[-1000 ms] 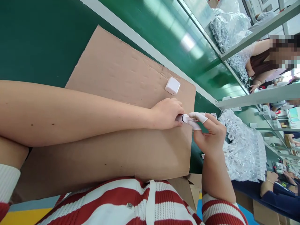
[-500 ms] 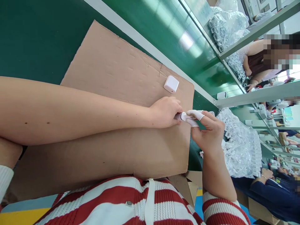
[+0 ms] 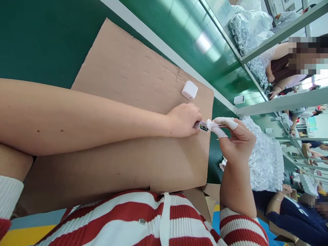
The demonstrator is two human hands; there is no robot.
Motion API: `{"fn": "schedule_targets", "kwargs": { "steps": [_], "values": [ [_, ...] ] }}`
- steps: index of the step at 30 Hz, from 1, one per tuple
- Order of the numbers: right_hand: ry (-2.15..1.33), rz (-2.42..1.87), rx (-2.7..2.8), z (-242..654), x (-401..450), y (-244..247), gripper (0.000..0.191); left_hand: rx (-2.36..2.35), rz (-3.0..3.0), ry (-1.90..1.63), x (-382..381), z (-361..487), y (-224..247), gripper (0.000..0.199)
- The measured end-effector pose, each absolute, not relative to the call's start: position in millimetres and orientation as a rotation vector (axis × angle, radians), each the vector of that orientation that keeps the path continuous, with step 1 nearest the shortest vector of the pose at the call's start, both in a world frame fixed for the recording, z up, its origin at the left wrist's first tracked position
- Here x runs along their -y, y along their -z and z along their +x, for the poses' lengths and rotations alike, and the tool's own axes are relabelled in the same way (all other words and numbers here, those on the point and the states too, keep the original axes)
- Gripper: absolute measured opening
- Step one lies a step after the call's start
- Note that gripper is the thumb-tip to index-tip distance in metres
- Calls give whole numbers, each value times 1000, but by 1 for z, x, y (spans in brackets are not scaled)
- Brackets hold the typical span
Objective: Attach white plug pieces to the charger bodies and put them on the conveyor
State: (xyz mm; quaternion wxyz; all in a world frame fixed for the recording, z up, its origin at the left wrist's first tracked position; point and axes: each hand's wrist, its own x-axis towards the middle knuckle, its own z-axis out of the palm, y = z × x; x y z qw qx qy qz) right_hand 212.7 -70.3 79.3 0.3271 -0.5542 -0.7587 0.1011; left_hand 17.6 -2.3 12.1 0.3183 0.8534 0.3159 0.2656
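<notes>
My left hand (image 3: 182,120) is closed around a small white charger housing (image 3: 196,125), held just above the cardboard sheet (image 3: 138,167). The housing's uncovered end points toward my right hand and shows a circuit board (image 3: 204,126) inside. My right hand (image 3: 237,136) wears white finger cots on thumb and fingers. Its fingertips are pinched together right beside that end; whatever lies between them is hidden. Another white charger block (image 3: 190,90) rests on the cardboard beyond my left hand.
Clear plastic bags of white parts (image 3: 266,160) lie to the right. A pale metal rail (image 3: 164,44) runs behind the cardboard on the green table (image 3: 33,44). Another white block (image 3: 239,99) sits by a post. Co-workers sit at the right, one in a dark blue sleeve (image 3: 294,212).
My right hand has drawn back to the right from the housing. The end of the housing, covered by white before, now shows the circuit board. My left hand stays closed on it.
</notes>
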Motion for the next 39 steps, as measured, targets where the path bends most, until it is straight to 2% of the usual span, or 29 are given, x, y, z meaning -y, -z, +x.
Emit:
{"fn": "schedule_targets", "kwargs": {
  "steps": [12, 24, 31, 36, 39],
  "values": [
    [69, -1417, 2365, 211, 69, -79, 28, -808, 2236, -733, 1, 17, -8, 15],
    [135, -1420, 2403, 205, 66, -82, 27, -801, 2214, -718, 1, 16, -10, 22],
    [237, -1425, 2447, 200, 67, -88, 36, -811, 2217, -700, 2, 14, -13, 23],
    [87, -1525, 2415, 200, 67, -88, 34, -803, 2210, -706, 2, 14, -13, 22],
    [195, -1569, 2362, 198, 70, -88, 35, -814, 2223, -703, 2, 15, -11, 23]
  ]
}}
